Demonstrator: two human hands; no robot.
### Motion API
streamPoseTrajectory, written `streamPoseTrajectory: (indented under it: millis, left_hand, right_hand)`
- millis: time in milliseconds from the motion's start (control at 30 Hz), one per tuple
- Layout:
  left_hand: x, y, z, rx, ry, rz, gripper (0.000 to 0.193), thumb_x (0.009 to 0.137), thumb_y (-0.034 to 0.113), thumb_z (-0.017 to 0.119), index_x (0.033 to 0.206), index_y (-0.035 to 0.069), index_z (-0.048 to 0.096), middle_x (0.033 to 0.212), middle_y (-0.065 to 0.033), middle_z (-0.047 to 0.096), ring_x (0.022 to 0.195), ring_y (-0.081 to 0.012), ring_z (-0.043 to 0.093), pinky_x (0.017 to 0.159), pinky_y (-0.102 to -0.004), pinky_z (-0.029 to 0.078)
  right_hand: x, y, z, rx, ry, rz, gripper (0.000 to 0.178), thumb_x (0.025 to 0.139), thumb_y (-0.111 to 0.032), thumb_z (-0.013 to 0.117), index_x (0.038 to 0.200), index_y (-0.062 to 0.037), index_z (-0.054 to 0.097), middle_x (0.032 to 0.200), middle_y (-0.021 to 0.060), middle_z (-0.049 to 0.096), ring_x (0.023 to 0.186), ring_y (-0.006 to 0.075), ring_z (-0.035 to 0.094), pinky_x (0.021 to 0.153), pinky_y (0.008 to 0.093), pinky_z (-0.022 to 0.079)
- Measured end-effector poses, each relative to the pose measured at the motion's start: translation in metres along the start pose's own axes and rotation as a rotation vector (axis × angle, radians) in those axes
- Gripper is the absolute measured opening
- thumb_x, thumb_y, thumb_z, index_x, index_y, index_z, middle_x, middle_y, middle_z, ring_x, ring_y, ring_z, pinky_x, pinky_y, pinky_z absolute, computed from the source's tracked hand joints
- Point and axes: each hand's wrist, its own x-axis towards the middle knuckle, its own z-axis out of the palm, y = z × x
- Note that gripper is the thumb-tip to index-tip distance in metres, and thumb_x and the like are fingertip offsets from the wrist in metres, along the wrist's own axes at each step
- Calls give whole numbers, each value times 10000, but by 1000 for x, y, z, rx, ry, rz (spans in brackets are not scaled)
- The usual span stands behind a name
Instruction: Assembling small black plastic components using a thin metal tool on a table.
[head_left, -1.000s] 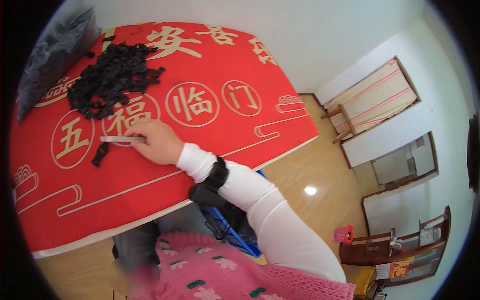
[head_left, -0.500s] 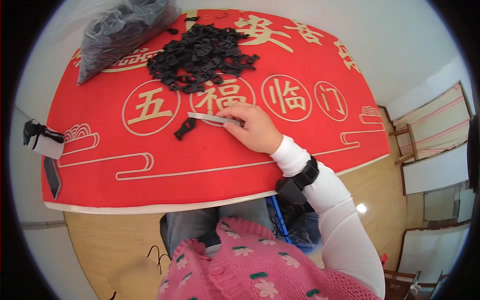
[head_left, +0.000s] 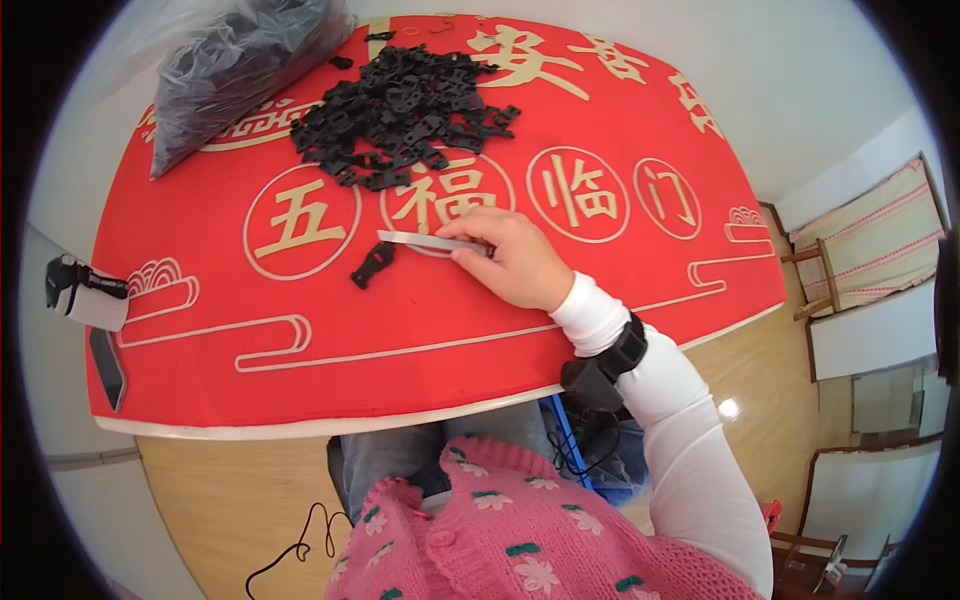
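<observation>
My right hand (head_left: 518, 258) is closed round a slim, flat silver blade-like tool (head_left: 418, 240), pinched between thumb and fingers and pointing left. The tool's tip lies at the upper end of a single black plastic buckle-like piece (head_left: 370, 268) on the red tablecloth (head_left: 430, 340); whether they touch I cannot tell. Beyond it a heap of similar black pieces (head_left: 400, 110) is spread over the cloth. My left hand is out of view.
A clear plastic bag (head_left: 240, 80) full of dark pieces stands at the far left. Near the left edge are a white container with black straps (head_left: 95, 300) and a dark flat phone-like slab (head_left: 106, 368). A blue frame (head_left: 565, 430) stands below the table's front edge.
The whole view has shifted slightly. My right hand still holds the blade-like tool over the single black piece, with little visible change between them.
</observation>
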Motion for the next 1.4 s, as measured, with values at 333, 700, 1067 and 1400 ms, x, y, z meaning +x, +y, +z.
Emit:
streamPoseTrajectory:
  millis: [333, 700, 1067, 1400]
  left_hand:
    - [29, 31, -18, 161, -55, 54, 555, 711, 84, 644, 1246, 36, 504, 1225, -95, 522, 993, -181, 537, 837, -344, 449]
    - [16, 56, -33, 313, 109, 54, 582, 688, 54, 662, 1248, 45, 503, 1233, -91, 518, 989, -176, 536, 831, -344, 451]
    - [29, -63, 41, 685, -712, -197, 244, 737, 131, 710, 938, 20, 627, 835, -126, 613, 791, -290, 615, 687, -363, 500]
    - [31, -80, 47, 503, -706, -279, 210, 717, 107, 721, 880, 22, 618, 785, -106, 586, 730, -282, 597, 625, -350, 481]
  right_hand:
    - [-5, -3, -11, 15, -33, 18, 219, 803, -17, 597, 1020, -4, 626, 786, 84, 569, 676, 176, 543, 606, 272, 424]
    - [-11, 1, -12, 97, 55, 10, 220, 852, -8, 567, 1066, 11, 616, 843, 60, 595, 735, 128, 555, 637, 260, 440]
    - [12, 6, -13, 665, 14, 473, 240, 936, -51, 467, 1150, 15, 553, 865, 41, 600, 591, 29, 454, 522, 165, 388]
    - [-1, 5, -10, 379, 44, 185, 271, 923, -7, 454, 1179, 29, 535, 868, 56, 601, 692, 94, 564, 601, 211, 452]
